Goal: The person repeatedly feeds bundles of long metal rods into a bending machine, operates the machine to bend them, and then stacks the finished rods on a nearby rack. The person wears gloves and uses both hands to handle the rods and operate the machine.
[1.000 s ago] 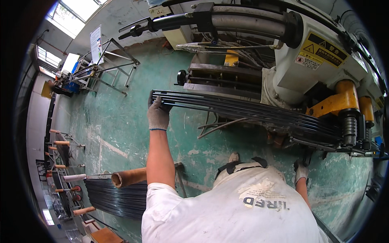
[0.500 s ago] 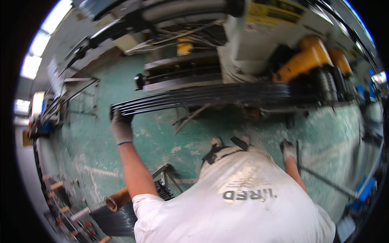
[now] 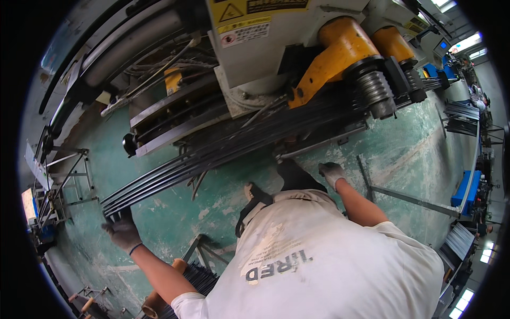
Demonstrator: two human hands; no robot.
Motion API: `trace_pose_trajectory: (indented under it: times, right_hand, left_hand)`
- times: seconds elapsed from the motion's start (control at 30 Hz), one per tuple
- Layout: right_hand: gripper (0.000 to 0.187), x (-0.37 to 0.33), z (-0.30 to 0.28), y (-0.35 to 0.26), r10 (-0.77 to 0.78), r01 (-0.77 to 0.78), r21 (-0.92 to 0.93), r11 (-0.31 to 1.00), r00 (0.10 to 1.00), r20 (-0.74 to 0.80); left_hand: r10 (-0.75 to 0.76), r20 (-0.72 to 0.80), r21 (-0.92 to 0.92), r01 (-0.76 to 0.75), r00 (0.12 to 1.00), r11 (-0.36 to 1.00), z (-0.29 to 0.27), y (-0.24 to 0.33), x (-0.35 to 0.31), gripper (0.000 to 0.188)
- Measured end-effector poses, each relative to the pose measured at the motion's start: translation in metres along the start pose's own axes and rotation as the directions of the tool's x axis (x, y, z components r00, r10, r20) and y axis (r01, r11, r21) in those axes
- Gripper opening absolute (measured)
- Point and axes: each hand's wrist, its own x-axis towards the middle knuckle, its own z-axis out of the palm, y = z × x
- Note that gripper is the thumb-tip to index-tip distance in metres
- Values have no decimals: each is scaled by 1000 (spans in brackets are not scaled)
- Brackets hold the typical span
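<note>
bundle of dark bars (image 3: 228, 148): long, thin, running slantwise along the front of the machine (image 3: 255, 53), under its yellow arms (image 3: 329, 64), with ends fanning slightly apart beyond its left end
left hand (image 3: 123, 231): gloved, beyond the machine's left end; grip closed about the bar ends
right hand (image 3: 332, 173): gloved, in front of the machine, well apart from the bars; grip loosely curled, cannot tell whether anything is in it
brown tube (image 3: 153, 305): in front of the machine, toward its left, partly behind the left forearm
metal frame (image 3: 79, 175): left of the machine, on the green floor (image 3: 175, 223)
blue bin (image 3: 466, 187): right of the machine
</note>
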Motion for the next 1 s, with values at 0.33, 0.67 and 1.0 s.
trace_pose_trajectory:
  times: [0.33, 0.67, 1.0]
  right_hand:
    - [53, 141, -58, 49, -213, 215, 122, 969, 977, -32]
    - [50, 179, -132, 82, -41, 42, 130, 991, 999, -11]
    - [45, 79, -78, 75, 39, -5, 413, 911, 996, -74]
  left_hand:
    - [-252, -641, -180, 177, 725, 968, 74, -262, -84, 55]
    - [-194, -182, 861, 251, 964, 442, 136, -351, -84, 39]
    - [-294, 211, 977, -207, 932, 46, 222, -343, -57, 32]
